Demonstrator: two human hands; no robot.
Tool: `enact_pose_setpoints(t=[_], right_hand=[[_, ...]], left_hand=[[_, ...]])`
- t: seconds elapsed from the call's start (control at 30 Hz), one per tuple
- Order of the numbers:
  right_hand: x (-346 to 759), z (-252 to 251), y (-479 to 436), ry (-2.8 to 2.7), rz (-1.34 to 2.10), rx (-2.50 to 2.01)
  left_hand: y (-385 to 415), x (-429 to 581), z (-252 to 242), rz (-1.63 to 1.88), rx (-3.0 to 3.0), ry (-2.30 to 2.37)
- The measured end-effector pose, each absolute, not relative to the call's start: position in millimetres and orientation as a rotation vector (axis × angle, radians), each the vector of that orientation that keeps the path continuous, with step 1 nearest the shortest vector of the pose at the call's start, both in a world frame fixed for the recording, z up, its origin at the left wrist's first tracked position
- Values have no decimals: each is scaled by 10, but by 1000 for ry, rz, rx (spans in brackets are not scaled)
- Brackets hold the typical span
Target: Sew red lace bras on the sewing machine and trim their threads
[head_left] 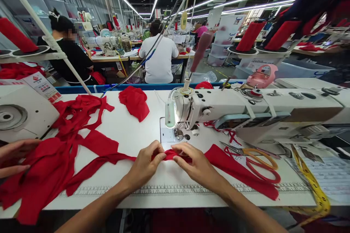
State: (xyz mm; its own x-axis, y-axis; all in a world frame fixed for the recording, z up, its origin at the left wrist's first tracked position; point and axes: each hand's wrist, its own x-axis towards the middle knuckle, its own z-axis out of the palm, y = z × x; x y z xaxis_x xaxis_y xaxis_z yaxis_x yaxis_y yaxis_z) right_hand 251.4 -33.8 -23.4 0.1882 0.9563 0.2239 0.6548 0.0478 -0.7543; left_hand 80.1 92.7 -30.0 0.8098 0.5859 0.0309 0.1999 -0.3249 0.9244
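Both my hands pinch a narrow red fabric strip (171, 154) just in front of the sewing machine's needle plate (167, 134). My left hand (147, 162) grips it from the left, thumb against fingers. My right hand (193, 160) holds it a short way to the right. On the left the strip runs into a heap of red fabric (51, 167); to the right a wider red piece (240, 173) lies flat on the table. The sewing machine's head (186, 109) stands right behind my hands, its lamp lit.
Orange-handled scissors (259, 154) and red-handled scissors (264, 171) lie right of the machine, near a yellow tape measure (314, 185). Another red piece (135, 102) lies behind. At the left edge another person's hand (16, 156) touches the heap. A ruler scale (175, 190) runs along the front edge.
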Motion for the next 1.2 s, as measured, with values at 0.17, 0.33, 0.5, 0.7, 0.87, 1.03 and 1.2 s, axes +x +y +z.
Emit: enact_pose_setpoints(t=[0.17,0.33,0.5,0.7,0.87,1.03,1.2], right_hand=[[2393,-58,-189,-1255,923,-1517],[2232,31,-148,-1210,1047,-1459],[2128,75,-80,-1189,1098,-1446],[2013,72,-4,-1013,1188,-1375],[1901,43,88,-834,1378,-1247],[1714,141,186,-878,1457,-1121],[1543,282,202,-1040,1412,-1007]], left_hand=[[836,785,-116,424,1449,579],[767,623,-17,481,1366,660],[743,489,-8,497,1351,687],[732,433,4,498,1331,657],[788,327,-44,587,1289,635],[857,161,-45,706,1116,565],[874,-10,91,909,959,510]])
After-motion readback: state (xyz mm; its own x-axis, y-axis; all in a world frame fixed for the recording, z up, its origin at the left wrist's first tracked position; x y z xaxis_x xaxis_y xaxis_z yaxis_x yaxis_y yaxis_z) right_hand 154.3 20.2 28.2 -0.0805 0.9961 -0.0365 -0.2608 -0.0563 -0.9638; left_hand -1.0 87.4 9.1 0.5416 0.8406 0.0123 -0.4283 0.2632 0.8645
